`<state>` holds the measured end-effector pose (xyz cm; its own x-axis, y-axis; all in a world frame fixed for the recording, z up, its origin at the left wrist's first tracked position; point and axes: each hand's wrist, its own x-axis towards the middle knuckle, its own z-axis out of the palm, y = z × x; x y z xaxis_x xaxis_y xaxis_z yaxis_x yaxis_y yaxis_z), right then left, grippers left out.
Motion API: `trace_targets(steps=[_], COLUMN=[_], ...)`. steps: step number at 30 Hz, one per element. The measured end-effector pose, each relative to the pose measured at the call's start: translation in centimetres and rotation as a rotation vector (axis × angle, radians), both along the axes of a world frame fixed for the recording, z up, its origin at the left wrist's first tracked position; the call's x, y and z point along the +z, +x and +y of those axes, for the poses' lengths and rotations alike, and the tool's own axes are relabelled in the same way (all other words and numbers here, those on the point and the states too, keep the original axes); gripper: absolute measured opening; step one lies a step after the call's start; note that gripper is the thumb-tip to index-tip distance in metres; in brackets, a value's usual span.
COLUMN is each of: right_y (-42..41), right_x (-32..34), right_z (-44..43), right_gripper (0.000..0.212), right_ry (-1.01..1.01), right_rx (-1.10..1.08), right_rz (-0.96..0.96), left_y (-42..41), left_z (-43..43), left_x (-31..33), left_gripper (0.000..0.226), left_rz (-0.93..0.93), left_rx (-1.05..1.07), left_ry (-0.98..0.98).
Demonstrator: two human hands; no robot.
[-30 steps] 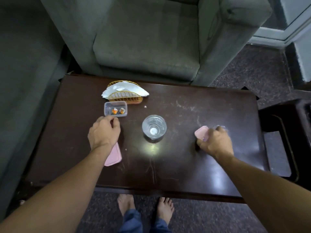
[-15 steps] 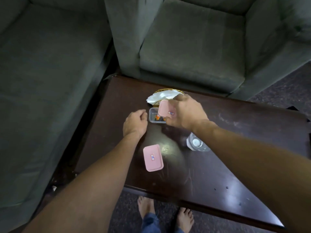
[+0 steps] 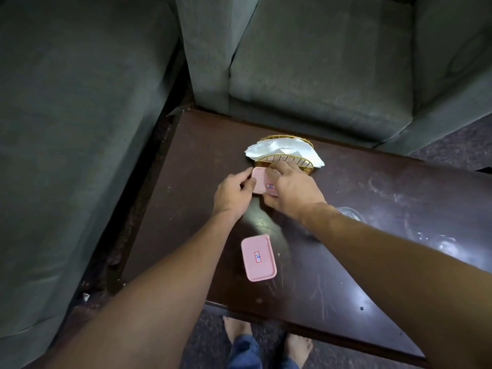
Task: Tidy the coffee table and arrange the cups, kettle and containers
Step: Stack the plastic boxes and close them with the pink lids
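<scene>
A pink lid lies on top of the small container near the far edge of the dark coffee table; the container under it is hidden. My right hand presses on the lid from the right, fingers spread over it. My left hand grips the lid's left edge. A second pink lid lies flat on the table, nearer to me. A clear glass stands to the right, mostly hidden behind my right forearm.
A gold wire holder with white napkins stands just behind the hands. A grey armchair faces the table's far edge and a grey sofa runs along the left. My bare feet show below the table's near edge.
My right hand carried the pink lid from the table's right side over to the small container and set it on top. My left hand closed onto its left edge. The view swung left.
</scene>
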<state>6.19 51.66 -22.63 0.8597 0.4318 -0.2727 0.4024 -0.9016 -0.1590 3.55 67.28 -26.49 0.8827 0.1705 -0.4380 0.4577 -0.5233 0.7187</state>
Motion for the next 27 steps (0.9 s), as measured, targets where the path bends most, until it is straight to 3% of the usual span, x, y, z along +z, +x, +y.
trace_targets(steps=[5, 16, 22, 27], right_y=[-0.4, 0.2, -0.6, -1.2], right_x=[-0.3, -0.5, -0.5, -0.1], right_z=[-0.2, 0.3, 0.1, 0.6], right_gripper=[0.057, 0.058, 0.055, 0.069], right_ry=[0.005, -0.049, 0.013, -0.030], right_rx=[-0.052, -0.119, -0.145, -0.138], right_rz=[0.052, 0.130, 0.068, 0.084], left_y=[-0.1, 2.7, 1.7, 1.4], left_z=[0.0, 0.7, -0.2, -0.9], left_x=[0.0, 0.4, -0.2, 0.4], left_gripper=[0.034, 0.019, 0.024, 0.018], left_rz=[0.002, 0.194, 0.199, 0.112], left_rx=[0.080, 0.068, 0.204, 0.105], left_ry=[-0.089, -0.012, -0.132, -0.021])
